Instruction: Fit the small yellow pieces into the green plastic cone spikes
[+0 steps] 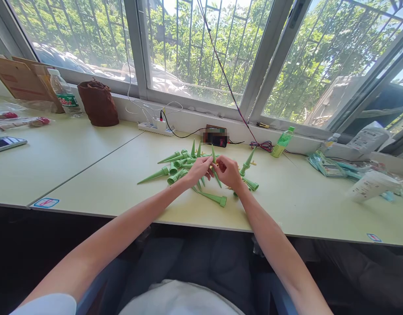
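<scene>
Close together over the middle of the table [106, 183], both my hands are on one green plastic plant-watering spike [213, 152], whose tip points up between them. My left hand [199, 169] grips it with closed fingers. The bent fingers of my right hand [228, 170] pinch at its side; any small part there is hidden. Left of my hands lies a pile of similar green spikes [154, 175], some standing tip up. A single spike [214, 199] rests in front. By my right wrist are more spikes [246, 164], with small yellow pieces [253, 163] on them.
Behind the spikes sits a dark device [217, 139] with a cable, near a white power strip [158, 127]. A brown bag [98, 103] and a water bottle [66, 94] stand back left. To the right are a green bottle [283, 142] and plastic packets [329, 164].
</scene>
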`<action>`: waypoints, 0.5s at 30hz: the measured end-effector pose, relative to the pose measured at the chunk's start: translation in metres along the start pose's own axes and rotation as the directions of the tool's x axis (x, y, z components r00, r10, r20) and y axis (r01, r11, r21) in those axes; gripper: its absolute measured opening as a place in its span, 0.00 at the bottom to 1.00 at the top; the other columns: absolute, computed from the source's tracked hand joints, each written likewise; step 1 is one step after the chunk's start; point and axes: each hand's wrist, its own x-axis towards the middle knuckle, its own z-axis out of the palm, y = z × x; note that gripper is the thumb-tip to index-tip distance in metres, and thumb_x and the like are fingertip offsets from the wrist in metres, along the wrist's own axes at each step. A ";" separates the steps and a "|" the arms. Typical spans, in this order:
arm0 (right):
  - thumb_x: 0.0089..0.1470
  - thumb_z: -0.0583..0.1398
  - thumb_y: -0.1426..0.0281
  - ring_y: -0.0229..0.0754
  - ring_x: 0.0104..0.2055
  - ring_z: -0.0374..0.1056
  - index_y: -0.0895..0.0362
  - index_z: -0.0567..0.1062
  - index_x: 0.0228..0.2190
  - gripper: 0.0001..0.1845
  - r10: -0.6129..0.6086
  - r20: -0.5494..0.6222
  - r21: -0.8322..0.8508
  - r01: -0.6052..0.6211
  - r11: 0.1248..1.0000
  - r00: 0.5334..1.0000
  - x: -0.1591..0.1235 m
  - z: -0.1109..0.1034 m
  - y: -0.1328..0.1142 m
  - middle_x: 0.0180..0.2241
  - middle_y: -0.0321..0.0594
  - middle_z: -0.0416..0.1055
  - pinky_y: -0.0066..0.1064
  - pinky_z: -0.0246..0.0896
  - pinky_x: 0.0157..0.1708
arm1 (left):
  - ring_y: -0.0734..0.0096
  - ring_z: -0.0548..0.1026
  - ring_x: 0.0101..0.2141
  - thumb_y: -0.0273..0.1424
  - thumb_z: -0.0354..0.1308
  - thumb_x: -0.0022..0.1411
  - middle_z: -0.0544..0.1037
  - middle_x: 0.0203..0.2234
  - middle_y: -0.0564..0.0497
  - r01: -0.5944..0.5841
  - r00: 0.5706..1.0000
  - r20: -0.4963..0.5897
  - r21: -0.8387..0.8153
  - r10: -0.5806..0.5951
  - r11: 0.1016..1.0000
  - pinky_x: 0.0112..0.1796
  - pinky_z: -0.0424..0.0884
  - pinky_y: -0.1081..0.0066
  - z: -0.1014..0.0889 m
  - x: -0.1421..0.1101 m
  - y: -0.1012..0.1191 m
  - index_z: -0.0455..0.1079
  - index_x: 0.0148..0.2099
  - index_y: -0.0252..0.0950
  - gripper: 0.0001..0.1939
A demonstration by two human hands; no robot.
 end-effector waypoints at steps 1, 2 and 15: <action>0.55 0.57 0.67 0.34 0.22 0.50 0.54 0.62 0.26 0.09 0.002 0.003 0.000 -0.002 1.000 1.000 0.000 0.000 0.000 0.19 0.29 0.55 0.27 0.49 0.26 | 0.76 0.71 0.17 0.38 0.51 0.66 0.70 0.22 0.51 0.001 1.000 0.000 -0.002 -0.001 1.000 0.16 0.65 0.77 0.000 0.000 0.000 0.62 0.29 0.33 0.15; 0.55 0.57 0.67 0.34 0.22 0.50 0.54 0.62 0.26 0.09 0.003 0.006 0.001 -0.003 1.000 1.000 0.000 0.000 0.000 0.19 0.29 0.55 0.27 0.49 0.26 | 0.76 0.71 0.17 0.38 0.51 0.66 0.70 0.22 0.51 0.001 1.000 0.001 -0.004 -0.001 1.000 0.16 0.65 0.77 -0.001 0.001 -0.001 0.62 0.30 0.33 0.15; 0.53 0.58 0.67 0.33 0.21 0.51 0.54 0.62 0.26 0.08 0.070 0.035 0.094 -0.073 0.993 0.997 0.000 0.001 -0.002 0.19 0.29 0.56 0.27 0.50 0.25 | 0.75 0.69 0.16 0.44 0.54 0.63 0.69 0.19 0.53 -0.023 1.000 0.006 0.045 0.023 0.999 0.15 0.65 0.76 0.000 0.002 -0.002 0.66 0.31 0.33 0.19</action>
